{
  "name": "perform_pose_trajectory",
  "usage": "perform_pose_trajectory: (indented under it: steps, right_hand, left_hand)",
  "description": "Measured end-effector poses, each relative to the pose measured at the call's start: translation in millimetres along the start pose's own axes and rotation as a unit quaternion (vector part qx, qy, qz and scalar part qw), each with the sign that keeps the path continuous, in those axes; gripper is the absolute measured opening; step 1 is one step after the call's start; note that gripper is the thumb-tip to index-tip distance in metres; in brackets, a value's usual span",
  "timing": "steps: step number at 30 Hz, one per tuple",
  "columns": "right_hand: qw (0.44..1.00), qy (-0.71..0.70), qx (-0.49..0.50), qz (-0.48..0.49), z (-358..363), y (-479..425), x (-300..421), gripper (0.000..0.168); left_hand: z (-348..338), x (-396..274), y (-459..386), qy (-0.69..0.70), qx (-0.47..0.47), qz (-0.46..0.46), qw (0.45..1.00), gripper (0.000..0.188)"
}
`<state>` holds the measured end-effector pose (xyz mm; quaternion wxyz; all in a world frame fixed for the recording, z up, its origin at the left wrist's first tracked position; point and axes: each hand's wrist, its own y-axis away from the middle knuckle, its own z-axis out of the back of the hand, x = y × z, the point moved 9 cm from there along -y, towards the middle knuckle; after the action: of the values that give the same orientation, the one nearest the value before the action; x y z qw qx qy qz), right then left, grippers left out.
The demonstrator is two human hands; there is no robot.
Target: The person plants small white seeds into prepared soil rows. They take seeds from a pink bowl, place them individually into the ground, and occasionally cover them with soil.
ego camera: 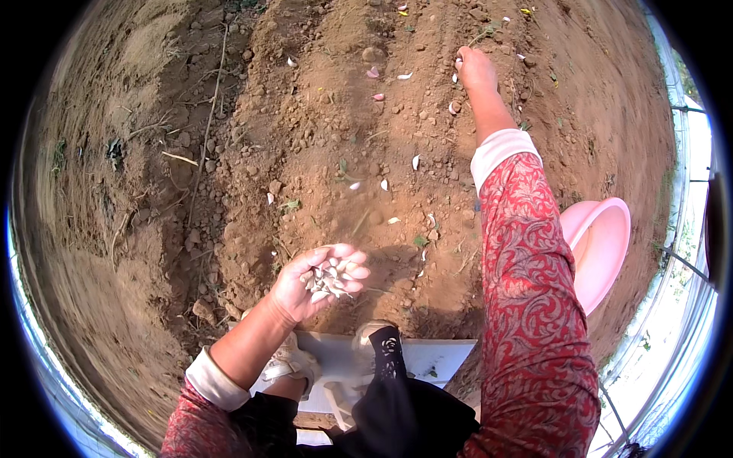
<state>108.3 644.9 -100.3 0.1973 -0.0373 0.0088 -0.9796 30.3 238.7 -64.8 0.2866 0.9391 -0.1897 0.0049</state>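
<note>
My left hand [292, 288] is palm up and cupped low in the view, with a heap of pale garlic cloves [331, 278] in it. At the far right of the soil bed, my right hand [480, 70] reaches down to the earth. A whitish-pink garlic clove [458, 62] shows at its pinched fingertips, which are partly hidden by the hand. Just below them another clove [454, 78] rests on the soil. Several more cloves lie scattered over the brown soil [338, 137], among them a white clove [416, 162] and a pinkish clove [373, 72].
A pink plastic basin [617, 252] stands tilted to the right of my right forearm. My feet, one in a light shoe [289, 364], are on a pale board [444, 354]. A long dry stem [216, 94] crosses the soil at left. Translucent sheeting [690, 223] borders the right side.
</note>
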Motion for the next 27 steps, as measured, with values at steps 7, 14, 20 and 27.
perform_pose_trajectory:
  steps: [7, 14, 20, 27]
  right_hand:
    - [0.996, 0.081, 0.029, -0.03, -4.4, -2.5, 1.7, 0.011]
    - [0.995, -0.023, 0.086, -0.042, -6.9, -8.0, -22.1, 0.014]
    - [0.997, -0.037, 0.046, 0.048, 3.0, 36.0, 9.1, 0.014]
    - [0.982, -0.168, 0.084, -0.007, -5.7, 34.1, -26.3, 0.011]
  left_hand:
    - [10.6, -13.7, 7.6, -0.005, -0.022, -0.018, 1.0, 0.029]
    - [12.1, -22.3, 10.9, -0.007, -0.026, -0.027, 0.999, 0.03]
    - [20.5, -29.6, 17.0, -0.006, -0.03, -0.041, 0.999, 0.03]
    - [8.6, -26.2, 11.0, -0.01, -0.021, -0.035, 0.999, 0.029]
